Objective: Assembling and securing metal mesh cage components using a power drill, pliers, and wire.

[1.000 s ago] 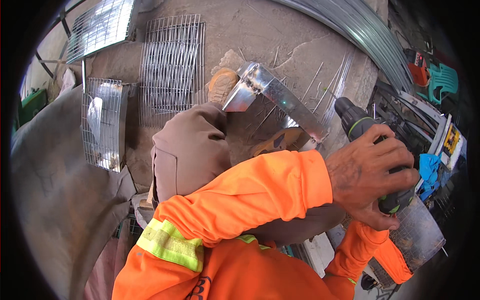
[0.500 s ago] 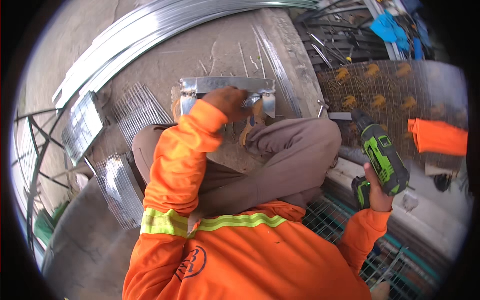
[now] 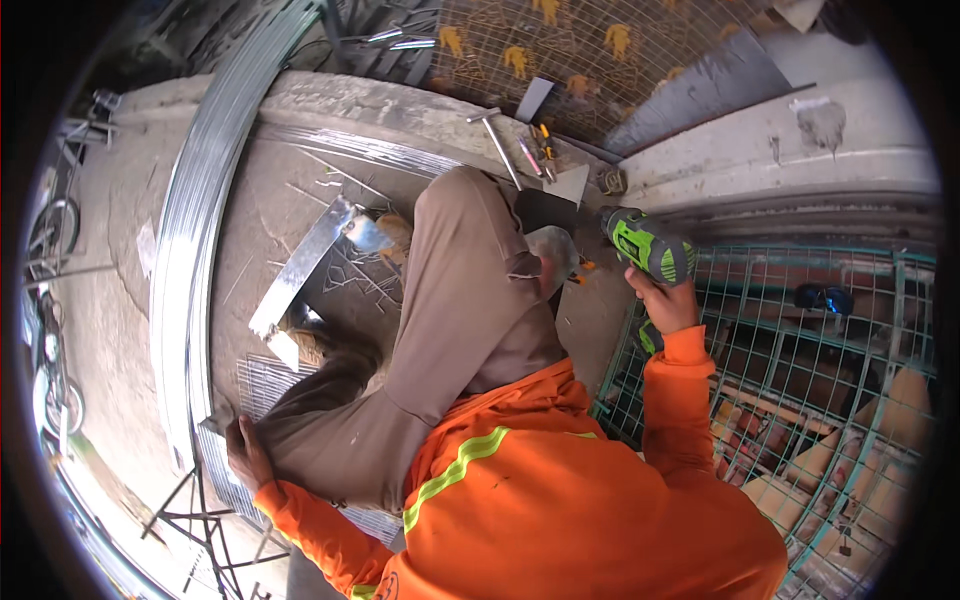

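Observation:
My right hand (image 3: 668,300) is wrapped round the grip of a green and black cordless drill (image 3: 645,243), whose nose points up and left. Beside my bent left knee, my left hand (image 3: 247,452) has its fingers curled at the corner of a grey, ribbed metal panel (image 3: 226,474); part of that grasp is hidden. Between my feet stands a long galvanized sheet-metal piece (image 3: 303,268) with bent ends, resting by my boots. Neither hand touches it.
Long shiny metal profiles (image 3: 190,240) run along the left. Thin metal offcuts (image 3: 355,275) litter the ground. A hammer (image 3: 496,146) and pliers (image 3: 545,140) lie by the concrete ledge (image 3: 370,105). At right is a green wire-mesh cage (image 3: 770,330); a black metal frame (image 3: 208,540) stands lower left.
My left hand has left the bent sheet-metal piece and moved down left to the ribbed panel. The drill stays in my right hand. The view has turned to the right.

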`<state>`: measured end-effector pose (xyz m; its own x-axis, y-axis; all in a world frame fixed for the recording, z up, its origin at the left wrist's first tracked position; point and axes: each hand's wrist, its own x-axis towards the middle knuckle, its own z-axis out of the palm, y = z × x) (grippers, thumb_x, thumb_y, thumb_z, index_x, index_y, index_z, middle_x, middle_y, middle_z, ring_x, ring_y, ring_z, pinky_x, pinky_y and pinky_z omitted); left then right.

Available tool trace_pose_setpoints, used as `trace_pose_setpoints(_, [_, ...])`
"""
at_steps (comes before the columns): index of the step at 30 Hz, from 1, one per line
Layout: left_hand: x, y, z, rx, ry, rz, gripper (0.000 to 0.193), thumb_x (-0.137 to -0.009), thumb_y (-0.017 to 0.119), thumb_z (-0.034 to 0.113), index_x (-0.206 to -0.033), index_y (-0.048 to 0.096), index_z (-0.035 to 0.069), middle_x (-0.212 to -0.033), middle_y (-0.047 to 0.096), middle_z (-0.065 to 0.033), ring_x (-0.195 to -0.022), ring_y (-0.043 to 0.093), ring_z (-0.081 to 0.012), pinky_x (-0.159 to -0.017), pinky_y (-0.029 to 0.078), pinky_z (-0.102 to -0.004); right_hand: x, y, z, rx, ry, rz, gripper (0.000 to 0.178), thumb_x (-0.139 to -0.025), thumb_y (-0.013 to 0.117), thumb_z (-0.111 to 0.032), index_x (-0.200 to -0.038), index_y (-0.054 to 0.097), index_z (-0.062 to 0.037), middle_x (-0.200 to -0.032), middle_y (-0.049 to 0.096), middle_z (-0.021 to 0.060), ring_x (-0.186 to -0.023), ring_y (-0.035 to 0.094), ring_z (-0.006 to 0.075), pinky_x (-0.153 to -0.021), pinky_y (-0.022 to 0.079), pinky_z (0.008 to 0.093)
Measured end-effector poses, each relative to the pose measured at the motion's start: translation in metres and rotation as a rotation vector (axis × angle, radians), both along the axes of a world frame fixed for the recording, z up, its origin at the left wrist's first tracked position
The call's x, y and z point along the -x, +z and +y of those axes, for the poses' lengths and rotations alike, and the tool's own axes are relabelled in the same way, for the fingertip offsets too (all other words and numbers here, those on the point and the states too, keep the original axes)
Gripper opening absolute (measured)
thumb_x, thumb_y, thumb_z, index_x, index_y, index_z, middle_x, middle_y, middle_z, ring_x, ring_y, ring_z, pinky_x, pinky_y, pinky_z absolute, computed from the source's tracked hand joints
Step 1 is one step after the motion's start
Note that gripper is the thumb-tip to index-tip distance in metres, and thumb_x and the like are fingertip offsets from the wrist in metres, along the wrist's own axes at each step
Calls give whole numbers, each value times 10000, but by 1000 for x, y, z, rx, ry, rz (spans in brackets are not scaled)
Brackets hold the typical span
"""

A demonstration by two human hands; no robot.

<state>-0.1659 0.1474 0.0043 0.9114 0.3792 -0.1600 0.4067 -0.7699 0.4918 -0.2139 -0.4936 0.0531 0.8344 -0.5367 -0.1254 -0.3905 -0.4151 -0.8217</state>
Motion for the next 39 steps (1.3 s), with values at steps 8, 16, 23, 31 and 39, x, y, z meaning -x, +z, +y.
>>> trace_pose_setpoints(8, [-25,-7,2,-85,-132,134,525,-982,528,490,-1093,673,-2,-1007,693,-211,-913,642,-371,-827,479,-419,-10,-41,-48,42,-51,162,267,-859,719,-175,-1048,670,7,-919,711,148,-853,673,237,-771,494,359])
trace_pose_setpoints(16, [-19,-6,2,-81,-25,201,506,-967,561,482,-1104,686,11,-982,709,-196,-915,676,-326,-826,495,-408,-66,-53,-54,62,29,259,203,-841,721,-162,-945,663,2,-750,676,123,-687,638,185,-655,479,349])
trace_pose_setpoints(23, [-33,1,-13,-36,12,164,421,-954,609,414,-1063,696,17,-989,714,-187,-941,684,-299,-849,501,-388,-173,-41,-31,42,247,106,202,-851,700,-114,-1009,690,11,-861,730,110,-845,675,131,-754,507,318])
trace_pose_setpoints(31, [-42,29,-25,-131,121,224,361,-892,651,401,-995,718,62,-944,730,-146,-908,694,-341,-827,526,-424,-335,-69,47,-97,528,-200,387,-952,659,-122,-1307,587,14,-1311,617,86,-1191,572,187,-1033,425,329])
trace_pose_setpoints(39, [-21,24,-16,-1,195,316,399,-909,618,410,-1048,706,46,-1033,714,-159,-979,671,-336,-884,511,-415,-383,-267,90,-609,409,246,407,-844,652,-197,-1215,666,-32,-1254,625,36,-1186,526,187,-1051,345,299])
